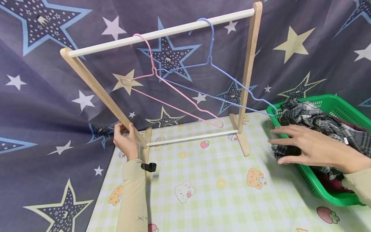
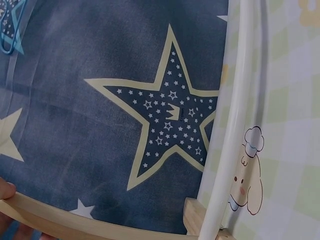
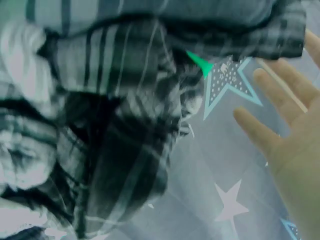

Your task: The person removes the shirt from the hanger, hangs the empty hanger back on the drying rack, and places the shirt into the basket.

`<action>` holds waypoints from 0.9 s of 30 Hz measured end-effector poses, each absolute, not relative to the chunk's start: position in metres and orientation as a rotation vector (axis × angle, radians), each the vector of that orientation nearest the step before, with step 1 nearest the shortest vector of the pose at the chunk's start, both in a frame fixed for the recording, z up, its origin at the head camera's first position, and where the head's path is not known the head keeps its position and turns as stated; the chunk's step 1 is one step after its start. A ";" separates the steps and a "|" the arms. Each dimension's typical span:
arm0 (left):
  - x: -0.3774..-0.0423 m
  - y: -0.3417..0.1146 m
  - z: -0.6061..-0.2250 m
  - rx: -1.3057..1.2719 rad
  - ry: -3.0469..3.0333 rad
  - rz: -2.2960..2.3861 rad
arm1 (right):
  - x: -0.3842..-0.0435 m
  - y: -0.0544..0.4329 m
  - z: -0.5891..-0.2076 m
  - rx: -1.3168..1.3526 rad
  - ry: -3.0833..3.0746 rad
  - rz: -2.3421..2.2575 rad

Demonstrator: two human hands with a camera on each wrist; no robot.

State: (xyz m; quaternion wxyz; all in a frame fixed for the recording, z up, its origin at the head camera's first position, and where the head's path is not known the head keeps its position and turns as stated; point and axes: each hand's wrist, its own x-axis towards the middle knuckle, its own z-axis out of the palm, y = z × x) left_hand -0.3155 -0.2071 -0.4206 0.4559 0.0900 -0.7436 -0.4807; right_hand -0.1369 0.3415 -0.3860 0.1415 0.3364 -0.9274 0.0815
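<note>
My left hand (image 1: 127,143) grips the left wooden post (image 1: 97,91) of a small garment rack, low down near its foot. In the left wrist view, fingertips (image 2: 7,190) show at the corner, against that post. A pink hanger (image 1: 185,100) and a blue hanger (image 1: 229,76) hang bare from the white top rail (image 1: 171,31). With fingers spread and holding nothing, my right hand (image 1: 318,148) hovers over the near left side of a green basket (image 1: 333,199). Crumpled plaid clothing (image 1: 307,112) fills the basket; it also looms close and blurred in the right wrist view.
Behind the rack hangs a dark star-patterned cloth (image 1: 191,9). A checked tablecloth (image 1: 203,174) with cartoon prints lies under rack and basket. The lower white bar (image 1: 191,138) joins the rack's feet. The blue hanger's right end reaches close to the basket rim.
</note>
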 end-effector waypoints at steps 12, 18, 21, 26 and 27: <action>-0.315 -0.208 -0.422 0.224 -1.836 -1.182 | -0.139 0.348 -0.407 1.124 -2.487 0.131; -0.314 -0.208 -0.423 0.222 -1.839 -1.185 | -0.145 0.350 -0.405 1.124 -2.428 0.158; -0.314 -0.209 -0.424 0.225 -1.840 -1.189 | -0.146 0.353 -0.400 1.055 -2.445 0.162; -0.313 -0.209 -0.423 0.209 -1.836 -1.195 | -0.147 0.365 -0.392 0.975 -2.441 0.141; -0.313 -0.209 -0.423 0.208 -1.837 -1.194 | -0.147 0.368 -0.391 0.949 -2.444 0.133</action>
